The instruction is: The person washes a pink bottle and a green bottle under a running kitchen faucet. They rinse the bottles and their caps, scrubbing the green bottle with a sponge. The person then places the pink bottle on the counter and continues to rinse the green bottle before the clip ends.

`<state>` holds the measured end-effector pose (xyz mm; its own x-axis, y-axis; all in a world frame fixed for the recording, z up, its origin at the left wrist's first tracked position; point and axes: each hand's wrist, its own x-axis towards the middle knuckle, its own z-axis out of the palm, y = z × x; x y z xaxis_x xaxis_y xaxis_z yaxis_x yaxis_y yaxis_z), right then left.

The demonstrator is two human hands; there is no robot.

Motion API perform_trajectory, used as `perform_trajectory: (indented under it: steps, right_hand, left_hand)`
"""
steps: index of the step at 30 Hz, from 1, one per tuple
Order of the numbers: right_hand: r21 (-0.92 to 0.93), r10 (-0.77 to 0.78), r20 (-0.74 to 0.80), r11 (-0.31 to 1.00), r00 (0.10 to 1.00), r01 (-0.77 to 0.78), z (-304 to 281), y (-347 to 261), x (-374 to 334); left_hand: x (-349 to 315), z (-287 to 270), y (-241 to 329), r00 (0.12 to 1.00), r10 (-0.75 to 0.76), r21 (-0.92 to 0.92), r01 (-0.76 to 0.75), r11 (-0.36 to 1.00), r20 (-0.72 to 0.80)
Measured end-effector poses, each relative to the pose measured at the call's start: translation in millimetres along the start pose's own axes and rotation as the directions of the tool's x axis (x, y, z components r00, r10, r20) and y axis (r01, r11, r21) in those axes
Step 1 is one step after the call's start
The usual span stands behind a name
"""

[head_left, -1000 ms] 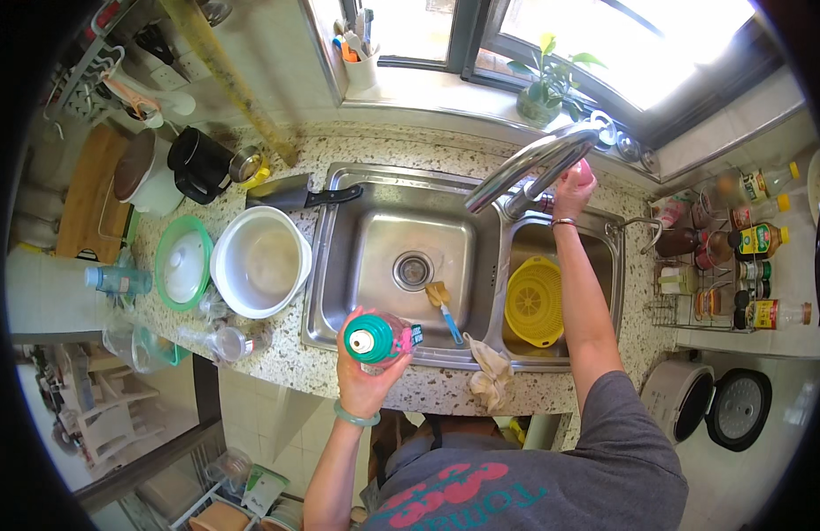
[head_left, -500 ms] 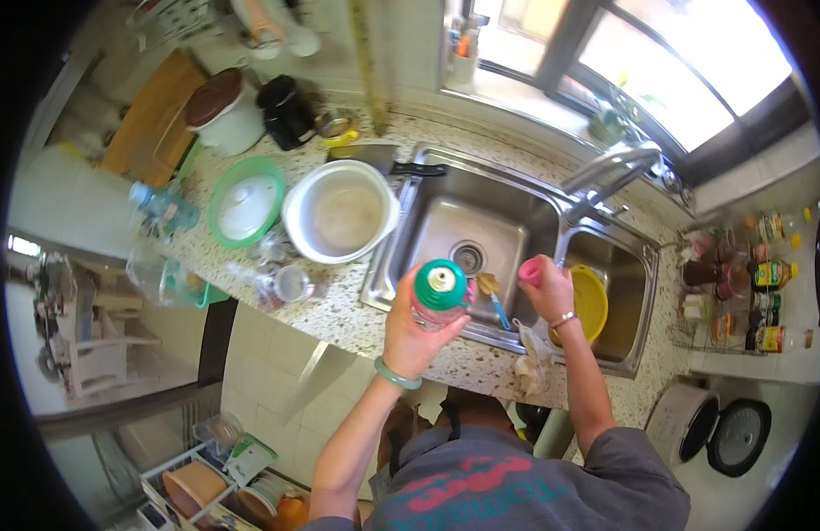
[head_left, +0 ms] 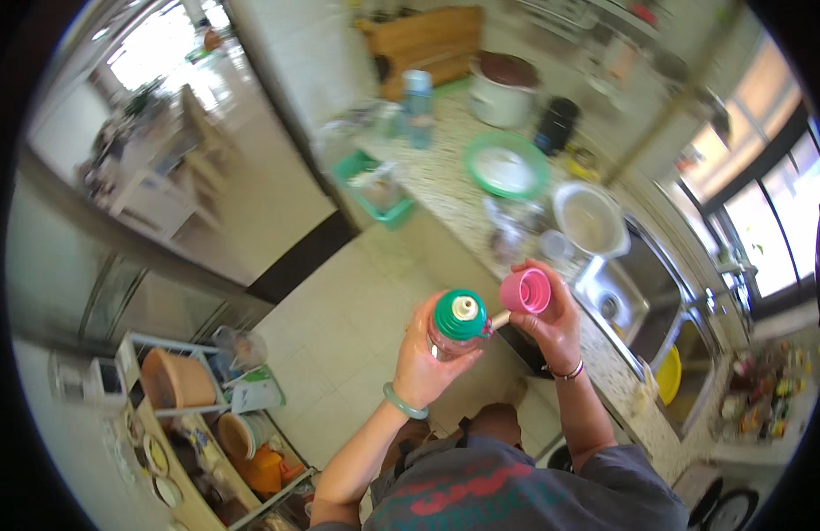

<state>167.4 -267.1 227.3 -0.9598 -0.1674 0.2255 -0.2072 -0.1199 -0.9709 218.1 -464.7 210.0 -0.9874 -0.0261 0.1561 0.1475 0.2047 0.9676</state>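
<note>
My left hand (head_left: 425, 354) is wrapped round a bottle (head_left: 461, 315) with a green top and a pale spout, held upright over the floor. Its lower body is mostly hidden by my fingers. In my right hand (head_left: 556, 332) is a pink cap (head_left: 526, 291), its hollow, ridged inside turned into view. The cap is apart from the spout, just to the right of the bottle. A short pale strap reaches from the bottle's collar toward my right thumb; where it ends is hard to see.
The speckled counter (head_left: 445, 190) runs along the right, bearing a white pot (head_left: 591, 219), a green plate (head_left: 481, 173) and a blue-capped bottle (head_left: 418, 111). Beyond are the steel sink (head_left: 645, 305) and a yellow basin (head_left: 669, 376). A shelf rack (head_left: 175, 411) stands lower left; a doorway opens upper left.
My view has swung left, from the sink toward the floor and doorway. The bottle and cap came along in my hands, moving off the sink, and the cap is now closer to the bottle.
</note>
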Motion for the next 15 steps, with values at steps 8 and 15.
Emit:
perform_trajectory:
  steps: [8,15]
  right_hand:
    - [0.113,0.038,0.307,0.991,0.951,-0.076,229,31,46]
    - [0.089,0.201,0.422,0.961,0.884,-0.261,324,44,106]
  left_hand:
    - [-32,-192,-35,0.955,0.001,0.110,0.033,0.993,-0.297]
    - [5,-291,-68,0.936,-0.029,0.086,0.063,0.994,-0.351]
